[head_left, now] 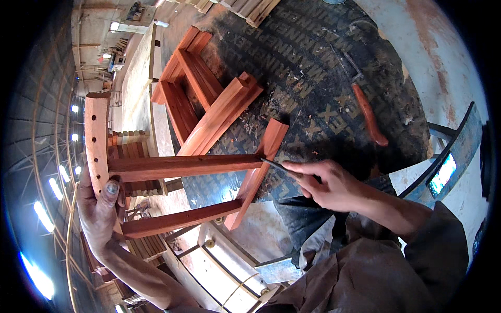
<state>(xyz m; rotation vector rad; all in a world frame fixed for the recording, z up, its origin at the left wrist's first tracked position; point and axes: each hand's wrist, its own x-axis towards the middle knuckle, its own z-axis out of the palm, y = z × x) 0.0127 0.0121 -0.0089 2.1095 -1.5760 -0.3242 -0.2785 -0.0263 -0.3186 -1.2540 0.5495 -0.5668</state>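
Observation:
A reddish wooden frame [185,165] of two rails between two end posts is held up at a slant in front of me. My left hand [102,203] is closed round its left post, which has a row of dark holes; the thumb lies over the front. In my right hand [327,185] is a slim dark tool [275,165], pinched by the fingers. Its narrow tip touches the frame where the upper rail meets the right post. Its exact kind cannot be made out, as the fingers cover its rear end.
A black printed board [308,68] forms the worktop, with wood crumbs on it. Similar reddish wooden frames [193,73] lie behind at left. A tool with a red-brown wooden handle [370,117] rests at right. Stacked wooden pieces [138,156] stand beyond the frame.

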